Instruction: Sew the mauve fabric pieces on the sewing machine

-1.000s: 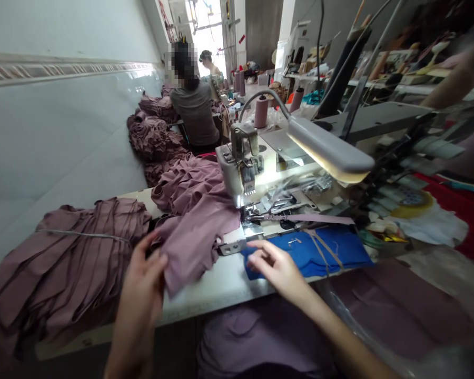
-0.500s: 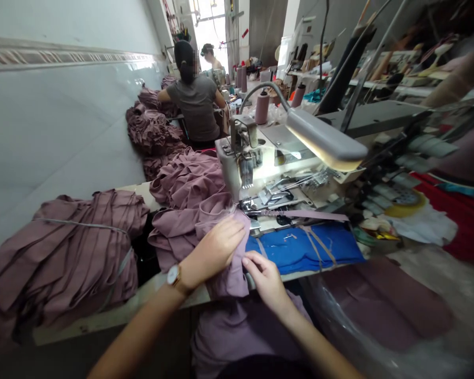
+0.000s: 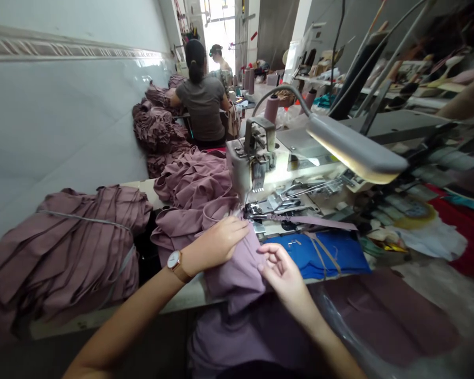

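Observation:
Mauve fabric [image 3: 240, 273] runs from under the sewing machine's needle area down over the table's front edge. My left hand [image 3: 221, 239], a watch [image 3: 174, 259] on its wrist, grips this fabric just in front of the presser foot, its fingers close together. At the fabric's right edge, my right hand [image 3: 278, 266] pinches the cloth between thumb and fingers. The sewing machine [image 3: 239, 163] stands just beyond both hands. A narrow mauve strip [image 3: 319, 221] leads into it from the right.
A tied bundle of mauve cloth [image 3: 82, 242] lies left, with a loose heap [image 3: 197, 179] behind my left hand. Blue folded cloth [image 3: 319, 255] lies right of my right hand. A lamp [image 3: 355, 147] overhangs the machine. One person [image 3: 203, 105] sits ahead; another is farther back.
My right hand has moved slightly right and up along the fabric edge, drawing the cloth wider. My left hand stays by the presser foot. The whole view has shifted a little.

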The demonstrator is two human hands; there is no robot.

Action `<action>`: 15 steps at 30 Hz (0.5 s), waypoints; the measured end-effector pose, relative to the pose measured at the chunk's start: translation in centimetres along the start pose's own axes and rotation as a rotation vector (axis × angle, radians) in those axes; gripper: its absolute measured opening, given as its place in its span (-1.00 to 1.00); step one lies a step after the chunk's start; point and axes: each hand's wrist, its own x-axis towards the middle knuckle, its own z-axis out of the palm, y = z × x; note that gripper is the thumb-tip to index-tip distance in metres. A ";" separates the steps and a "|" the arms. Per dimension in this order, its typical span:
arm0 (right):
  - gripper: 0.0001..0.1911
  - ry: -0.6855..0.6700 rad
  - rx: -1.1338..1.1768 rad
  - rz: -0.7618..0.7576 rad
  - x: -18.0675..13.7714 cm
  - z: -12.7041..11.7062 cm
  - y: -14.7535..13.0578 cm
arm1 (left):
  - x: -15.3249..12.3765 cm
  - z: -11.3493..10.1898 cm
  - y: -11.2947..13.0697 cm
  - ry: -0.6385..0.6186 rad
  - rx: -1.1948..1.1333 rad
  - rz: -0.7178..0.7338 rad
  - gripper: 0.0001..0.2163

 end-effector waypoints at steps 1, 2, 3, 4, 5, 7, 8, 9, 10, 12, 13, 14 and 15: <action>-0.68 -0.054 -0.032 0.018 0.2 -0.6 -0.5 | 0.1 0.1 0.0 0.007 -0.004 0.000 -0.64; -0.59 -0.110 -0.064 0.028 0.7 -1.0 -0.9 | 0.2 0.2 0.0 0.015 -0.006 -0.005 -0.64; -0.50 -0.161 -0.106 0.026 1.3 -1.3 -1.3 | 0.3 0.3 0.0 0.023 -0.007 -0.015 -0.64; -0.42 -0.198 -0.163 0.015 2.0 -1.4 -1.7 | 0.3 0.4 0.1 0.031 -0.007 -0.029 -0.65; -0.36 -0.218 -0.236 0.001 2.8 -1.4 -2.0 | 0.3 0.6 0.1 0.038 -0.005 -0.045 -0.65; -0.30 -0.217 -0.396 -0.011 4.1 -1.2 -2.4 | 0.3 0.8 0.1 0.051 0.003 -0.075 -0.66; -0.29 -0.211 -0.452 -0.003 4.5 -1.1 -2.5 | 0.2 0.9 0.1 0.058 0.008 -0.089 -0.66; -0.27 -0.212 -0.475 0.010 4.8 -0.9 -2.5 | 0.2 1.0 0.1 0.068 0.012 -0.100 -0.65; -0.26 -0.221 -0.464 0.022 5.0 -0.9 -2.5 | 0.1 1.0 0.1 0.076 0.015 -0.109 -0.65; -0.25 -0.246 -0.360 0.042 4.8 -0.8 -2.1 | 0.1 1.1 0.0 0.094 0.025 -0.122 -0.63; -0.26 -0.250 -0.287 0.048 4.7 -0.9 -1.9 | 0.1 1.1 -0.1 0.100 0.031 -0.130 -0.63; -0.28 -0.245 -0.214 0.048 4.4 -0.9 -1.6 | 0.2 1.1 -0.1 0.101 0.038 -0.137 -0.63; -0.32 -0.229 -0.156 0.042 4.2 -0.9 -1.4 | 0.3 1.1 -0.2 0.101 0.046 -0.142 -0.64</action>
